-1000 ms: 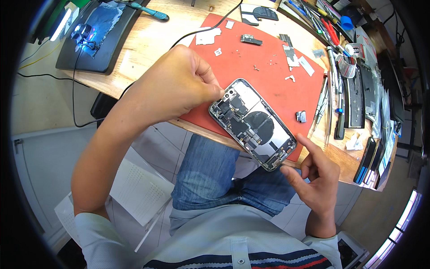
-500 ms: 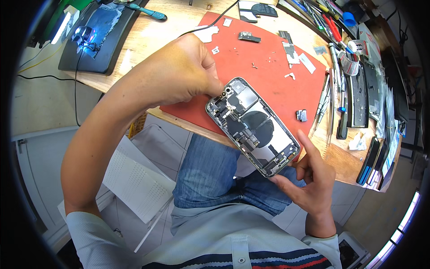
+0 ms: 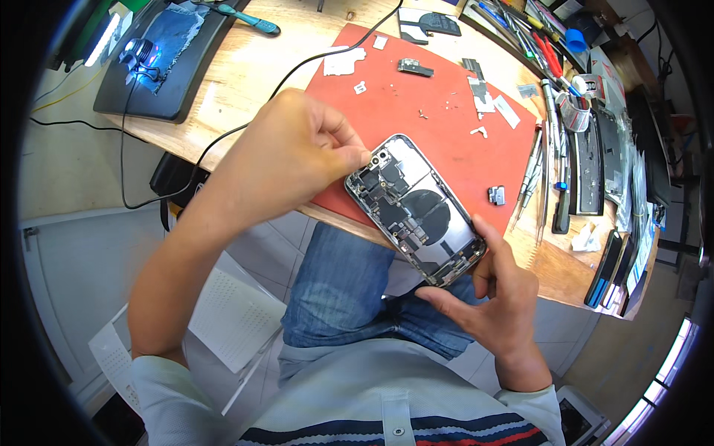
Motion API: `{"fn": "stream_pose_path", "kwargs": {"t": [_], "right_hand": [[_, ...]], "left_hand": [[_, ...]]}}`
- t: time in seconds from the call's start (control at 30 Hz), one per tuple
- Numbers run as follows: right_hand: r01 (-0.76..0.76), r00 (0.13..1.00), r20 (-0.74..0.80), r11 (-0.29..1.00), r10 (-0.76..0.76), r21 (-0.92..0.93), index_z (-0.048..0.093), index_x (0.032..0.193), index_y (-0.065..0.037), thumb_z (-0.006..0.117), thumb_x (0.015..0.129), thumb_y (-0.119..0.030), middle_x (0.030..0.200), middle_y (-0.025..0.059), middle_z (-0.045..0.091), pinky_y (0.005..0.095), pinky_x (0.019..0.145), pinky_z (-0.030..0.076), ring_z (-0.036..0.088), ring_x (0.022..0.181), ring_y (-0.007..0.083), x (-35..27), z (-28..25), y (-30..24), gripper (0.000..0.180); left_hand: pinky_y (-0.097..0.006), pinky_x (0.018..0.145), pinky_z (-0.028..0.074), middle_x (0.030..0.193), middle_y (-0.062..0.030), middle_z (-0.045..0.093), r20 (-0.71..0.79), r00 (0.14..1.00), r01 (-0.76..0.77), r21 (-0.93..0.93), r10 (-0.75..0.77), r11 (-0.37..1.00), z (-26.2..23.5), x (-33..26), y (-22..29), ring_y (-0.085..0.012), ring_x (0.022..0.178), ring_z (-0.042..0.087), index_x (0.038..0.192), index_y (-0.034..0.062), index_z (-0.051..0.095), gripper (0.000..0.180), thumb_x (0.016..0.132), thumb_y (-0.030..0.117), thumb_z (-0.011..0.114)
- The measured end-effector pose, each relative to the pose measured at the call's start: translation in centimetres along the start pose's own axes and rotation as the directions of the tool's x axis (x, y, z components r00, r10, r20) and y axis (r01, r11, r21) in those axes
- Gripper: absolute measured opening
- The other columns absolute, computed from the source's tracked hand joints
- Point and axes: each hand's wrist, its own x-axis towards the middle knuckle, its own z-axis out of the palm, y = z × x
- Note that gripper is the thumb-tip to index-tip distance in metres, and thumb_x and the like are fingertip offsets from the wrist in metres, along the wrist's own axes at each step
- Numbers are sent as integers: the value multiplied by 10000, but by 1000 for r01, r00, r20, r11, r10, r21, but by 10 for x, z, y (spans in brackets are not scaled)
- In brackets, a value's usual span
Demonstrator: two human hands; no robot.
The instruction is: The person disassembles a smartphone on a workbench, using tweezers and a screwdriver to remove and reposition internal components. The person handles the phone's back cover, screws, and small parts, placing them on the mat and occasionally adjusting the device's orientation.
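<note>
An opened smartphone (image 3: 446,236), its circuit boards, cables and a round black pad exposed, is held tilted over the mat's near edge and my lap. My right hand (image 3: 500,301) grips its lower end, thumb on the near side and fingers on the far side. At the upper left corner, beside the two camera lenses (image 3: 379,157), my left hand (image 3: 316,152) pinches the phone with thumb and forefinger. The tips of the left fingers are partly hidden. Under the phone's far end lies an orange-red mat (image 3: 416,97).
Small parts lie on the mat, including a black module (image 3: 415,68) and a metal camera-like block (image 3: 497,195). Screwdrivers and tweezers (image 3: 544,186) line the right side. A lit lamp (image 3: 138,56) stands on a black board (image 3: 175,97) at far left. A black cable (image 3: 297,65) crosses the table.
The phone has shifted slightly left at its lower end, along with my right hand. My left wrist and forearm have lowered, uncovering more of the cable and the white piece on the mat.
</note>
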Motion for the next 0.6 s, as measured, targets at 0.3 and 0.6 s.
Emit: {"fn": "stream_pose_path", "kwargs": {"t": [0.3,0.6], "right_hand": [[9,989,143,994,-25,111,672,1365,-5,905,834,-200,519,-14,455,310,438,347,458,427,121,-2,-16,-13,612],[-220,927,-274,962,257,160,727,916,16,805,941,-69,681,-73,559,195,529,301,447,620,-22,37,-99,19,118]], "left_hand": [[-304,465,378,520,-21,505,-512,817,-168,227,265,959,56,-51,-23,-95,457,478,1014,21,768,123,918,91,801],[-304,575,437,815,-89,637,-563,718,-194,405,410,894,77,-72,-20,-179,673,584,1148,-18,741,327,831,-25,821]]}}
